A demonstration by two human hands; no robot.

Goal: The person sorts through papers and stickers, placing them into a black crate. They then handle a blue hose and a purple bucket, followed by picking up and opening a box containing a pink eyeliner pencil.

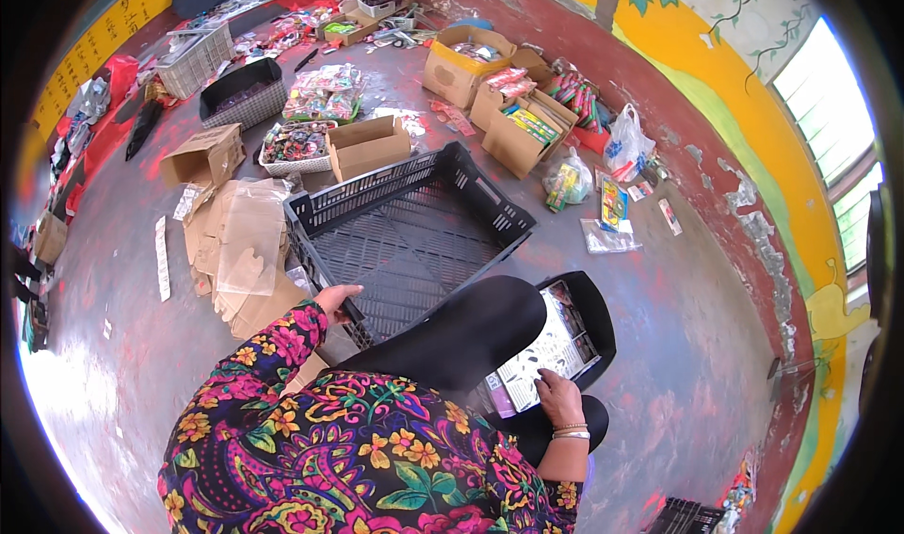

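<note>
We have our left hand (335,303) at the near-left rim of the black plastic crate (400,251), its grip loosely bent; how firmly it holds, we cannot tell. Our right hand (562,399) rests on the white printed sheet (551,353), fingers slightly spread, any pinch hidden. The sheet lies partly across a black basket (606,331) beside our bent leg (461,325). A shifting knee could tip that basket and spill the sheet; a careless drag might crease it.

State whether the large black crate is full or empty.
The black crate looks empty: its slatted floor shows bare, though the leg hides part.
</note>
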